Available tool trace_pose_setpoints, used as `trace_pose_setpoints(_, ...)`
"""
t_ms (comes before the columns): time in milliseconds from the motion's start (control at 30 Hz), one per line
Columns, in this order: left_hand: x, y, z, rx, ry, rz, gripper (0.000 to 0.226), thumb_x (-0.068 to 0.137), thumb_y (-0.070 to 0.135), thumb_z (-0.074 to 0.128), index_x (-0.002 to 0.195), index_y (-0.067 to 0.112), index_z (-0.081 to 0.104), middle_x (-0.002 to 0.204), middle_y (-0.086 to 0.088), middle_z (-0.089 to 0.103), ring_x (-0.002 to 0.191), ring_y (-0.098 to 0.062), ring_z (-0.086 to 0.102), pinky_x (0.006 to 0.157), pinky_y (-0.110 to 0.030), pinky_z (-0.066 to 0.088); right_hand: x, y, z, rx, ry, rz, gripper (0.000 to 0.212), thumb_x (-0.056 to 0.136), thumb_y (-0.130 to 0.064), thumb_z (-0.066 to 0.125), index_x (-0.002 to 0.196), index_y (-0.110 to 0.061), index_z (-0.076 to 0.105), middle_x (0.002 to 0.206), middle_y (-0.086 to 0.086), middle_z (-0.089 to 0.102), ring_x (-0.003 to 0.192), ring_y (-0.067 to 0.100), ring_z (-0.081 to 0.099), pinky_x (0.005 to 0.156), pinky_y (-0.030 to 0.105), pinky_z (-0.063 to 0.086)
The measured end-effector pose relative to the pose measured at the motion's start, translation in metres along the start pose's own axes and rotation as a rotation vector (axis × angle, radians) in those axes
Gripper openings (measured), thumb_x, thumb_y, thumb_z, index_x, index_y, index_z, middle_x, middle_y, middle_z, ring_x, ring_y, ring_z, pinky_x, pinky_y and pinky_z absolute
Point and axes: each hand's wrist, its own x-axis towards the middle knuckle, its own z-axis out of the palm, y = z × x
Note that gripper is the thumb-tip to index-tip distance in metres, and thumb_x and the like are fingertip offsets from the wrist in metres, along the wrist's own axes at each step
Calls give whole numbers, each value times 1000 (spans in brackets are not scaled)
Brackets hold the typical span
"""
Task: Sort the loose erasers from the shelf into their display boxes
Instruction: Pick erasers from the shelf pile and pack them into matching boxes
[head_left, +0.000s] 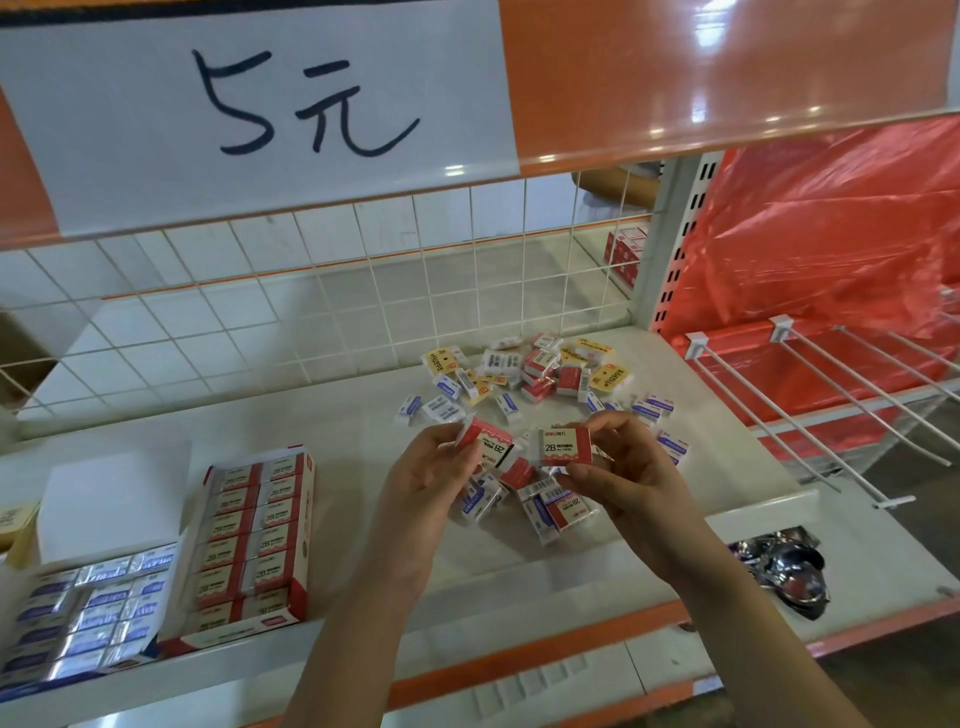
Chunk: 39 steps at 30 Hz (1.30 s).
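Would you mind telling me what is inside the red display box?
The red display box holds two columns of red-and-white 2B erasers, tops showing; anything beneath them is hidden.

My left hand (431, 478) and right hand (628, 467) are bare, with no gloves, rings or watch on them. Both forearms are uncovered all the way down to the near edge of the view, with no sleeve showing on either. My fingers are slim, with short, plain, unpainted nails.
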Motion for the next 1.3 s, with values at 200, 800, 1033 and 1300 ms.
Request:
trace_pose_setpoints(200, -6, 4, 1, 140, -130, -8, 30, 84, 34, 48, 106, 15, 53, 67, 2, 65, 53, -1, 55, 52, -12, 40, -1, -2, 0, -4, 3, -3, 54, 56, -23, 84, 96, -5, 52, 95, 10, 70, 88, 27, 69, 73, 26, 56)
trace_pose_setpoints(800, -9, 25, -5, 766, -364, -57, 36, 80, 37, 69, 109, 48, 52, 88, 19, 72, 75, 8, 63, 70, -22, 42, -5, -4, -7, -98, -13, -7, 59, 57, -34, 86, 98, -8, 52, 100, 10, 69, 93, 30, 68, 75, 29, 56)
trace_pose_setpoints(1033, -12, 24, -10, 825, -373, -47, 21, 79, 40, 71, 98, 33, 67, 84, 18, 72, 80, -2, 67, 83, -38, 52, -8, -3, -6, -103, -42, 5, 45, 62, -33, 83, 97, -15, 60, 101, 9, 68, 91, 27, 68, 75, 31, 56)
trace_pose_setpoints(1300, -22, 21, -22, 780, -328, -29, 13, 82, 41, 65, 95, 43, 65, 85, 16, 70, 69, -6, 60, 63, -26, 46, -15, 2, -4, -148, -63, 41, 50, 58, -37, 86, 99, -18, 65, 102, 11, 69, 97, 28, 66, 79, 32, 56)
